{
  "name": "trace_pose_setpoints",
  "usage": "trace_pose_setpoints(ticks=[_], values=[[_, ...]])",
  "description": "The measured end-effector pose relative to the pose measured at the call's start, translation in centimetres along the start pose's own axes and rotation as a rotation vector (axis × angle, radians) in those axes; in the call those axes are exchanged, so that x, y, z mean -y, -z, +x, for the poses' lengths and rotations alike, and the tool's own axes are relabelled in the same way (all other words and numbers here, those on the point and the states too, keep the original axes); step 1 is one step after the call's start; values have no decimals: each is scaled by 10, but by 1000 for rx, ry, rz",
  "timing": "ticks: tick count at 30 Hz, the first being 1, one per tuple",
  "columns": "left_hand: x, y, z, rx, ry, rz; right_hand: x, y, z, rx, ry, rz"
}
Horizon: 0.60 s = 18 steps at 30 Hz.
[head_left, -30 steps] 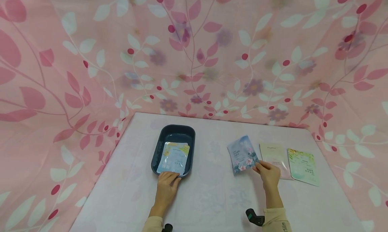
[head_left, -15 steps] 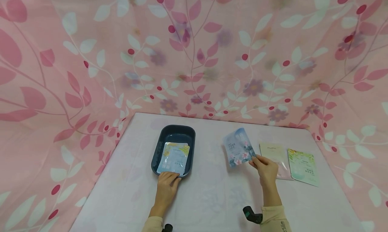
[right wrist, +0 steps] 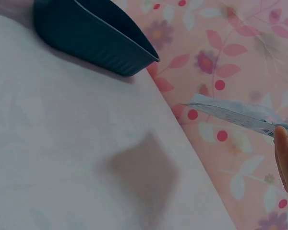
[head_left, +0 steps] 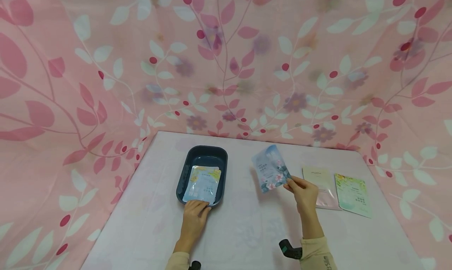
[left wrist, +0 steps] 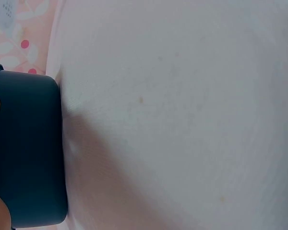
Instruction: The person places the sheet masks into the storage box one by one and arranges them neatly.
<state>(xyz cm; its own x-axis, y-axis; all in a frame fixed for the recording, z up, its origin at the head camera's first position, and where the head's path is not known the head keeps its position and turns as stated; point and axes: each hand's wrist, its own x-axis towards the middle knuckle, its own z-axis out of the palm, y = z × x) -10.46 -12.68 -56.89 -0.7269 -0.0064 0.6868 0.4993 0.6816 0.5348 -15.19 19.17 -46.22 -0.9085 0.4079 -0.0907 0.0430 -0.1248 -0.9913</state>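
The blue packet is held clear of the table by the right hand, a shadow being cast below it; its near right corner is pinched between thumb and fingers, so its body is carried leftward and toward the table's far edge, its long axis running mostly far to near; the dark tray is set well apart, toward the table's left edge, its own long axis also running far to near; its near rim is gripped by the left hand, to which the tray is nearer; the right forearm is reached in from the near edge, the hand angled leftward; the packet is left flat rather than crumpled.
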Motion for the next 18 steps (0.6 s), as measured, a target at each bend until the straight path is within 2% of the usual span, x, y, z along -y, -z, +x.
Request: trace_pose_setpoints(ticks=[6, 18], values=[[2, 0, -1, -7, -10, -5, 0, -13, -4, 58, 24, 6], [1, 0, -1, -9, -2, -24, -1, -40, -13, 118, 53, 21]])
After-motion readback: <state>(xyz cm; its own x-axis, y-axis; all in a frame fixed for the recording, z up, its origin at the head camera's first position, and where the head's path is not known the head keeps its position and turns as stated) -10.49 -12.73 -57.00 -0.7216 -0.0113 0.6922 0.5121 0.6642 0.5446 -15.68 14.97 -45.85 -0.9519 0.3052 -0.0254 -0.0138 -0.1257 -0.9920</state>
